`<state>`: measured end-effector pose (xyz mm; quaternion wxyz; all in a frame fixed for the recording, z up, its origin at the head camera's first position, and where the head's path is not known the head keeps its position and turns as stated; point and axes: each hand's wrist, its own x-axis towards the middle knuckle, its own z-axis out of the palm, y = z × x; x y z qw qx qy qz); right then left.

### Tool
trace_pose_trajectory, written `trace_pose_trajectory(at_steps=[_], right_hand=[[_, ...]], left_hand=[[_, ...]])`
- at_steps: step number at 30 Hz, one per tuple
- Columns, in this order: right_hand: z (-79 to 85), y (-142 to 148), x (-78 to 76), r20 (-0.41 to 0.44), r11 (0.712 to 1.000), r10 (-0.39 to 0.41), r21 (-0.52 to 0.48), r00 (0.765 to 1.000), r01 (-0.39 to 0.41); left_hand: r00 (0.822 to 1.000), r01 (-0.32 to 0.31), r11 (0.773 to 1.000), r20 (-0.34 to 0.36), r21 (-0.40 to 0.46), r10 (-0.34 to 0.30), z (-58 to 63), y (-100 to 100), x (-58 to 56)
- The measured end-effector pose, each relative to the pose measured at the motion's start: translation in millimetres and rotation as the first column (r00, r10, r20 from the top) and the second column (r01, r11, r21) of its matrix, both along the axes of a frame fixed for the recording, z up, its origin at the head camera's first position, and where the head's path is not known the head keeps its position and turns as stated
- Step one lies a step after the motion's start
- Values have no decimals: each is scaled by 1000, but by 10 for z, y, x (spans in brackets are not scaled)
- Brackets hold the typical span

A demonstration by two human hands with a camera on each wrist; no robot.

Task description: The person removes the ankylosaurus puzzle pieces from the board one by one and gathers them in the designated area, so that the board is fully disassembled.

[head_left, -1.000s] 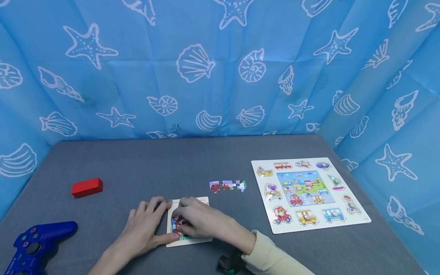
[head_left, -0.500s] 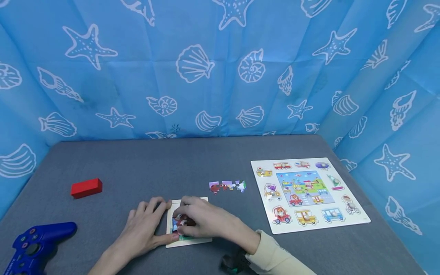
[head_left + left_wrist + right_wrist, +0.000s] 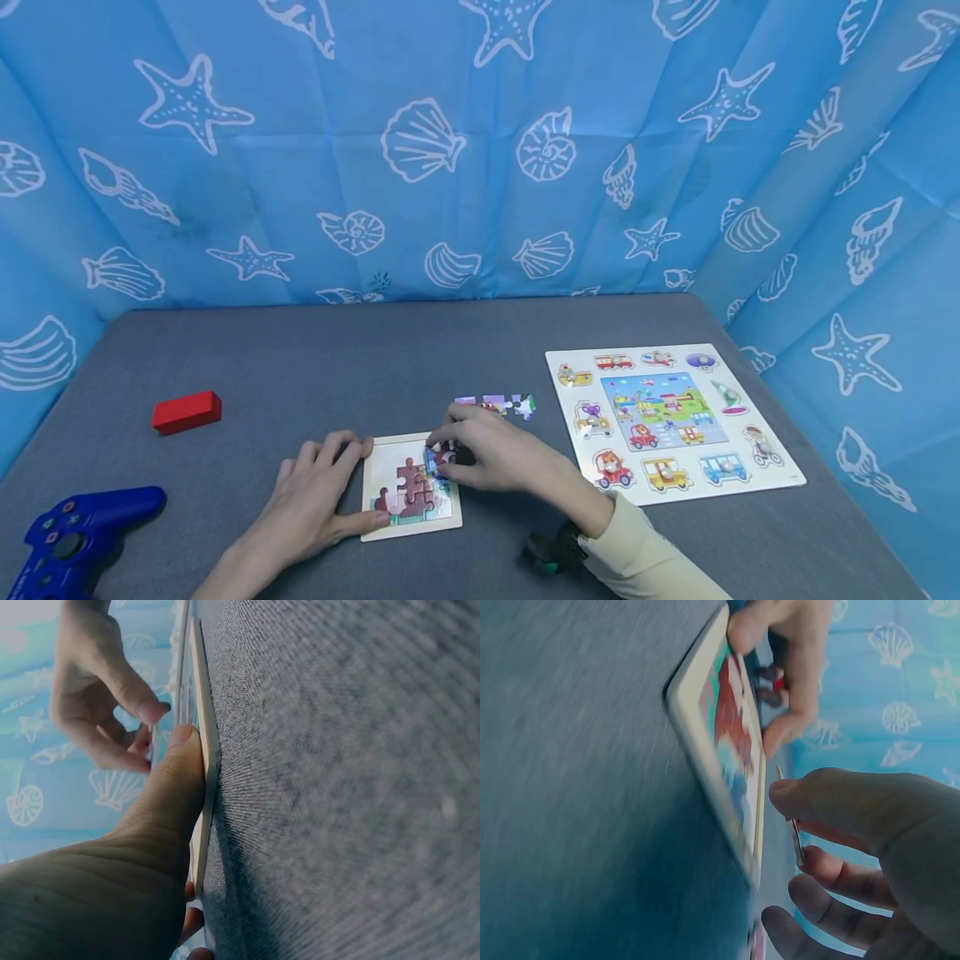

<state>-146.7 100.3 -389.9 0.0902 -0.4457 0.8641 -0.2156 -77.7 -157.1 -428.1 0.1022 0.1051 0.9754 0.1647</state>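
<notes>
A wooden jigsaw tray [image 3: 414, 533] lies on the grey table, with several joined puzzle pieces [image 3: 415, 492] in its lower and right part and bare wood at upper left. My left hand [image 3: 315, 496] holds the tray's left side, thumb at the lower corner and forefinger at the upper one. Just over the tray's upper right corner, my right hand [image 3: 495, 454] pinches a jigsaw piece [image 3: 441, 457] between thumb and fingers. In the right wrist view this piece [image 3: 793, 832] is seen edge-on, raised off the tray. Loose pieces [image 3: 497, 404] lie beyond the right hand, partly covered by it.
A white peg puzzle board [image 3: 675, 425] with vehicle pictures lies at the right. At the left are a red block [image 3: 187, 412] and a blue game controller [image 3: 86, 537]. A blue shell-patterned curtain [image 3: 480, 167] hangs behind the table.
My right hand has lifted and moved right from the tray's middle, carrying the jigsaw piece, and has uncovered the joined pieces. The left hand has stayed in place.
</notes>
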Motion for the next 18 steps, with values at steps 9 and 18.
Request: trace_pose_trajectory(at_steps=[9, 18], right_hand=[[-74, 231, -84, -16, 996, -80, 24, 997, 81], [-121, 309, -116, -13, 994, -97, 39, 995, 97]], left_hand=[[1000, -7, 1000, -5, -6, 7, -21, 11, -2], [1000, -4, 1000, -5, -1, 4, -20, 8, -4]])
